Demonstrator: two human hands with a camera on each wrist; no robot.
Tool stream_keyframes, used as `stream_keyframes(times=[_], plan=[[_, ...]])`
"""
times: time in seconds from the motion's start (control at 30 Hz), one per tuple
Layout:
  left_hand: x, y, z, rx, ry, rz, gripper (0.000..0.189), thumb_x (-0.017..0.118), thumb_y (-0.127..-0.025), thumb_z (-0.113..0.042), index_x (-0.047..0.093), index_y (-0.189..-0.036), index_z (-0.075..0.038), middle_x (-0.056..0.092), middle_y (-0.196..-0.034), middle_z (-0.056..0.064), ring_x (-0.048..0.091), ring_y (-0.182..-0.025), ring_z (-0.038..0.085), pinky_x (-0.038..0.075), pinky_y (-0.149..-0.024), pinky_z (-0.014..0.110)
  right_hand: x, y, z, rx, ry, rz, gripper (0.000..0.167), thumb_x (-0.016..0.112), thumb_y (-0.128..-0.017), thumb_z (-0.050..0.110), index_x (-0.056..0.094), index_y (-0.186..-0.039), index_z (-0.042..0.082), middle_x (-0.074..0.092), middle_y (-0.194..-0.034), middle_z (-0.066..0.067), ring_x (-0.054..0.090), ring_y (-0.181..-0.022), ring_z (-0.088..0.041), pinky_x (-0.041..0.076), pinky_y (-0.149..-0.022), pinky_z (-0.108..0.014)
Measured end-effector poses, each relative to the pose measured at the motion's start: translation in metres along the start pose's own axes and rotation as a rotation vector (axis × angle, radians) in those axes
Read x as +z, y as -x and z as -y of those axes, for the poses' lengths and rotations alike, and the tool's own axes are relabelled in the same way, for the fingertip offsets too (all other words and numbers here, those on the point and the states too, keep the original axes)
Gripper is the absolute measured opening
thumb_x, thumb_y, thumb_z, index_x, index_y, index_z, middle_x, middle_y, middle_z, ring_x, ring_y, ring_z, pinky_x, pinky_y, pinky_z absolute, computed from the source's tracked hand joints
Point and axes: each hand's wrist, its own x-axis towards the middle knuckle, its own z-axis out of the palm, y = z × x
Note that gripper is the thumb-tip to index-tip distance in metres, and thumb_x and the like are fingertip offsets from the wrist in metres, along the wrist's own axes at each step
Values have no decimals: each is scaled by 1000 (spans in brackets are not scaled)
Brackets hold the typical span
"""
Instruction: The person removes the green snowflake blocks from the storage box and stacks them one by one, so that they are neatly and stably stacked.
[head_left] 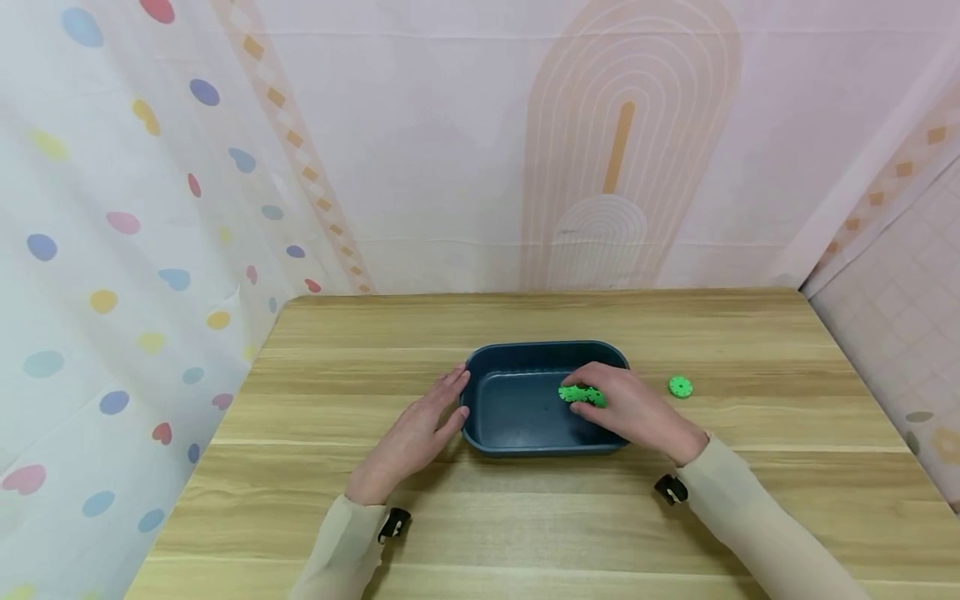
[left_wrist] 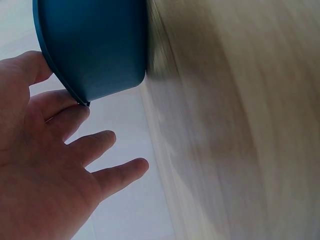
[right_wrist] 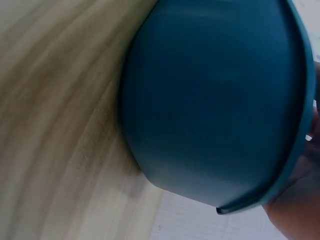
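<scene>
A dark blue rectangular basin with rounded corners stands on the table. My left hand touches the basin's left end. Its fingers are spread and fairly straight, some against the rim, as the left wrist view also shows. Over the right part of the basin, my right hand pinches several bright green notched discs between thumb and fingers. The fingers partly cover these discs. In the right wrist view the basin's outer wall hides most of that hand and all the discs.
One more green notched disc lies flat on the wood-grain table, right of the basin. Patterned curtains hang behind the table and on both sides. A small black device is on each wrist.
</scene>
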Motion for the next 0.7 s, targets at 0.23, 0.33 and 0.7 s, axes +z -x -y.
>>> stream_keyframes(times=[0.23, 0.33, 0.7], plan=[[0, 0, -1, -6, -1, 0, 58, 52, -110, -27, 34, -161, -3, 26, -169, 10, 26, -154, 36, 28, -122, 55, 4, -10, -1, 4, 61, 100, 32, 75, -97, 16, 70, -127, 4, 68, -123, -10, 66, -106, -26, 58, -90, -43], [0, 0, -1, -8, 2, 4, 58, 51, -111, -27, 34, -161, -3, 26, -169, 10, 26, -154, 36, 28, -122, 55, 5, -12, -2, 24, 77, 138, 33, 73, -98, 16, 69, -128, 4, 67, -125, -10, 65, -109, -26, 57, -93, -45], [0, 0, -2, -10, 6, -1, 57, 53, -110, -24, 35, -160, -3, 27, -169, 10, 26, -154, 37, 28, -121, 56, 10, -22, 2, 23, 76, 201, 33, 72, -99, 15, 68, -130, 3, 67, -125, -10, 64, -113, -27, 54, -97, -47]])
